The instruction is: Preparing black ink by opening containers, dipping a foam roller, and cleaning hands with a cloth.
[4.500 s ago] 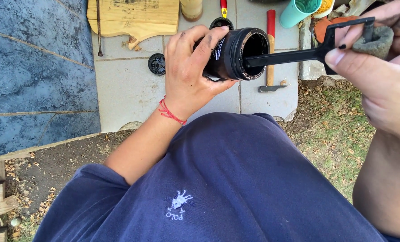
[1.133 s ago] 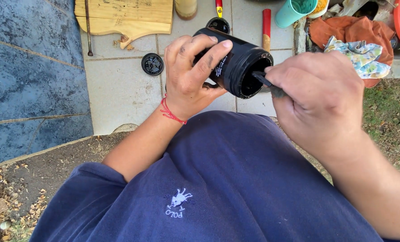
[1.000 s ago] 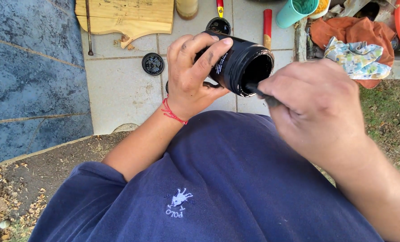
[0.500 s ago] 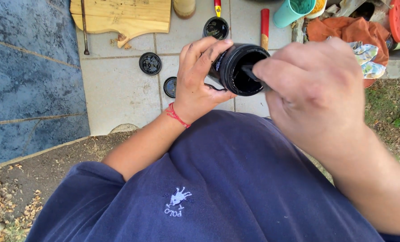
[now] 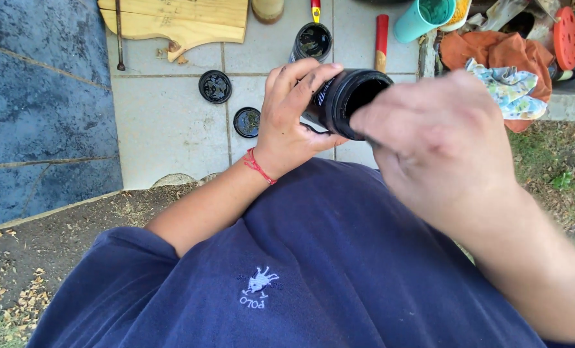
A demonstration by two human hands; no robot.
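- The left hand wraps its fingers around a black cylindrical jar, smooth and glossy, held on its side above the person's chest with the open mouth facing the right hand.
- A thin red cord bracelet circles the left wrist.
- The right hand is blurred and sits just at the jar's mouth, fingers curled in; what they grip cannot be told.
- On the pale square tiles beyond lie two round black lids, dull and speckled, and a second open black jar.
- A flat wooden board with a notched edge lies at the top left.
- Near the top right are a teal plastic cup, a crumpled orange cloth and a red-handled tool.
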